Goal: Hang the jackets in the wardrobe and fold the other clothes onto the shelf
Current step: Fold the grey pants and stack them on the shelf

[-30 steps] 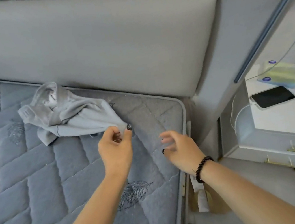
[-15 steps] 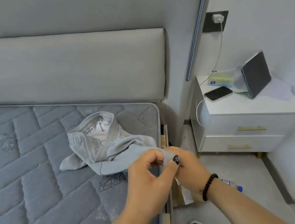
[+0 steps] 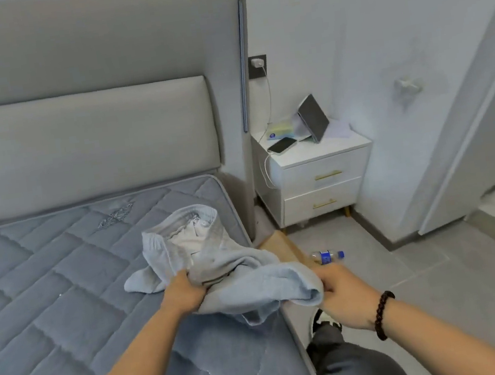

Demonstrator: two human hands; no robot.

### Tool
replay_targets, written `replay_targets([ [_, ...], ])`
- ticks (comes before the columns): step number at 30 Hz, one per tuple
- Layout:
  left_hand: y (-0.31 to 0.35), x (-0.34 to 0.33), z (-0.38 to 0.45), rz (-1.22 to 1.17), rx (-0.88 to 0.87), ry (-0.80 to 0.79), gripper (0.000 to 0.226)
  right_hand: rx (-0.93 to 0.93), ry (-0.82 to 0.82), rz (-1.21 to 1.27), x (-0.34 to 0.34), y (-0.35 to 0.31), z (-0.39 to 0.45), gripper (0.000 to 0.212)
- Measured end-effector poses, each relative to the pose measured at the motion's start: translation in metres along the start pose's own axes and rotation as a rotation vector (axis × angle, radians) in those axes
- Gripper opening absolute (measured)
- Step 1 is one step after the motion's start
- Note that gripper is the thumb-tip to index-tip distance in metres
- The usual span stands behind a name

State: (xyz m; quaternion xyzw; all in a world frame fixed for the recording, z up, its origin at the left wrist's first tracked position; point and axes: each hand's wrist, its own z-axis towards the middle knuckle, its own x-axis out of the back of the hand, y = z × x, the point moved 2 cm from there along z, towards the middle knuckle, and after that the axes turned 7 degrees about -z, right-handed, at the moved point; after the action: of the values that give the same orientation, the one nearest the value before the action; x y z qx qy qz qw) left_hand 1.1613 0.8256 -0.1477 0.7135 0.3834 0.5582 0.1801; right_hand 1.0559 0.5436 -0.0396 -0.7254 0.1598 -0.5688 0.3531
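Note:
A crumpled light grey garment, with a ribbed waistband at its far end, lies on the quilted blue-grey mattress near the bed's right edge. My left hand grips a bunch of the fabric in the garment's middle. My right hand, with a dark bead bracelet on the wrist, pinches the garment's near end and holds it just past the mattress edge. The fabric hides the fingertips of both hands.
A padded grey headboard stands behind the mattress. To the right is a white nightstand with a phone, a tablet and a charging cable. A plastic bottle lies on the grey floor. A white door frame stands at far right.
The garment has been drawn toward the bed's right edge. My hands, close together before, are now apart, left on the middle and right on the near end. The view has pulled back.

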Motion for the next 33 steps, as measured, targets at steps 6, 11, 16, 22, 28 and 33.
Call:
replay_targets([
  [6,-0.024,-0.006,-0.006,0.484,-0.016,-0.02,0.024,0.022,-0.157,-0.28,-0.016,-0.011,-0.024,0.021],
  [11,0.007,0.004,-0.031,0.446,-0.378,0.105,0.013,-0.035,-0.174,-0.361,-0.012,-0.023,-0.023,0.022],
  [16,0.077,0.036,-0.077,0.118,-0.866,0.004,0.026,-0.045,0.018,-0.27,0.006,-0.047,0.005,0.042],
  [22,0.144,0.074,-0.136,0.058,-1.101,-0.168,0.015,0.097,0.035,-0.119,0.035,-0.087,0.027,0.058],
  [28,0.17,0.096,-0.163,-0.133,-1.116,-0.336,0.007,0.182,-0.082,0.109,0.054,-0.11,0.02,0.031],
  [33,0.147,0.093,-0.146,-0.38,-0.784,-0.52,0.025,0.204,0.027,-0.117,0.084,-0.102,0.014,0.01],
])
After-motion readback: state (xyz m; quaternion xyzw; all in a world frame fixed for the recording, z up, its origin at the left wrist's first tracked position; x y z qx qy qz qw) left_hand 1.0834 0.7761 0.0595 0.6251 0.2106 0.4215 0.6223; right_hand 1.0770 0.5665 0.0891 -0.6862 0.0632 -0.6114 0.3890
